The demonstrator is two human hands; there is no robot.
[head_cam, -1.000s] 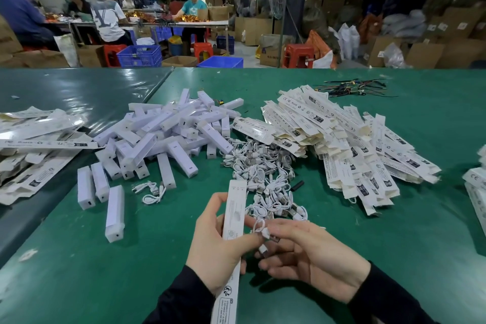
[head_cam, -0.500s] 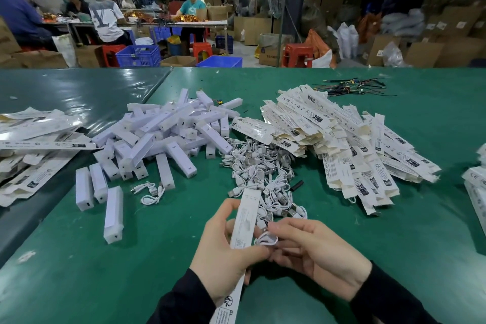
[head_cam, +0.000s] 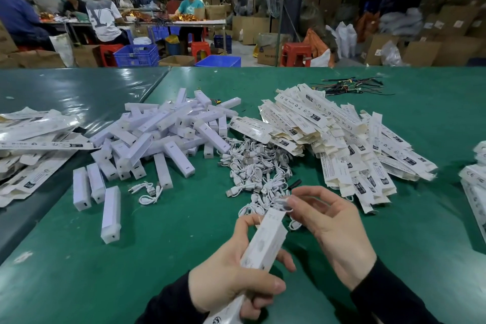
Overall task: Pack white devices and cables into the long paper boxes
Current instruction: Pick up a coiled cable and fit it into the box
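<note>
green matting covers the long work surface (head_cam: 394,258), and behind it the workshop is stacked with brown cardboard cartons (head_cam: 426,42), with seated workers (head_cam: 102,16) at a far bench. on the mat lies a heap of white rectangular plastic devices (head_cam: 163,134), a tangle of short white coiled cables (head_cam: 257,168) just right of it, and further right a spread pile of flat printed long paper boxes (head_cam: 342,139). more flattened boxes (head_cam: 34,139) lie at the far left edge.

near the front, the left hand (head_cam: 236,271) has its grip wrapped round a long white paper box (head_cam: 265,242), held tilted with its open end pointing up and away towards the cable tangle. the right hand (head_cam: 334,226), in a black sleeve, sits just beside that open end, thumb and forefinger pinching a small coiled white cable (head_cam: 285,205) right at the box mouth; how far it sits inside, i cannot tell.
</note>
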